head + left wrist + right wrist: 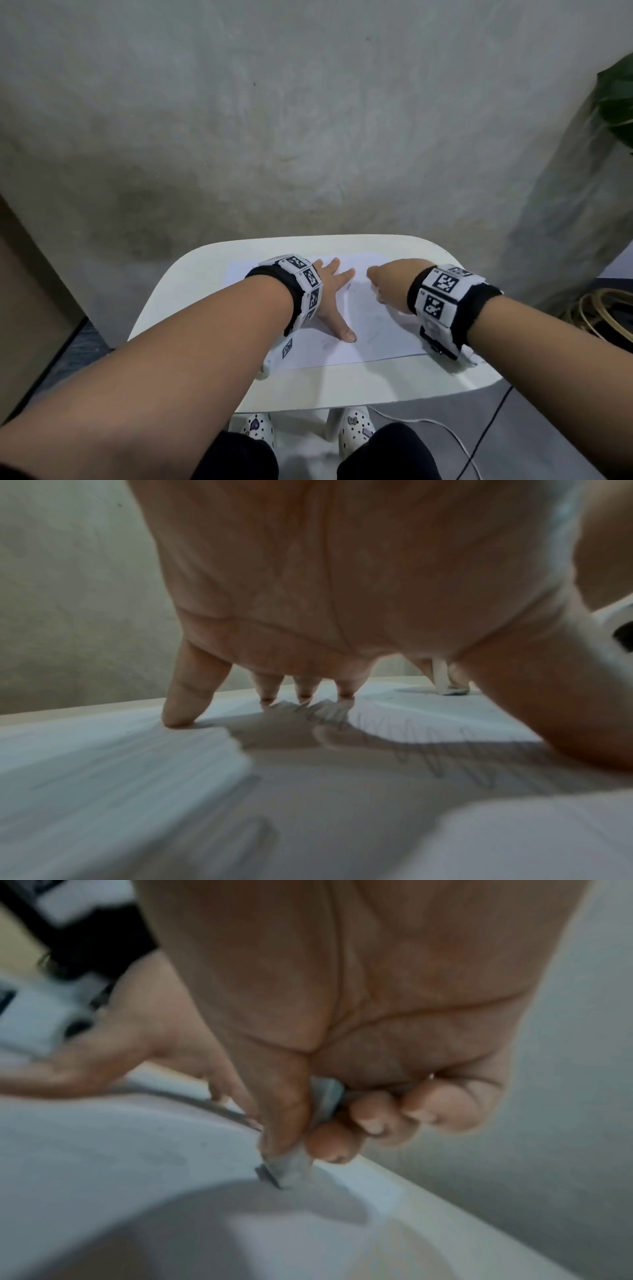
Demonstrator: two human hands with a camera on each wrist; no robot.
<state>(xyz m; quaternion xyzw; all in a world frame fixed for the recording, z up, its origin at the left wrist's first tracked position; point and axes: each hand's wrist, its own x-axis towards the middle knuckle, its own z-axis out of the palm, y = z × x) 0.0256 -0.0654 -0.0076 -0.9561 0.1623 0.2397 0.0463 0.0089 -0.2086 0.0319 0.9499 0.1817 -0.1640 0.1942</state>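
Paper (376,342) sits pinned under the spread left fingers (344,275) while the right fingers (334,1144) pinch an eraser (289,1164) onto it; erasing seems underway, next needing light rubs over pencil marks (445,764) between them.

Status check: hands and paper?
Left hand spread, pinning paper. Right hand pinching whitish eraser, tip on paper. Pencil scribbles between hands.

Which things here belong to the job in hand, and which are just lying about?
In use: sheet of paper, pressed flat by left hand; small whitish piece, perhaps an eraser, pinched by right hand; table.
Lying about: plant; coil on the floor; white cord.
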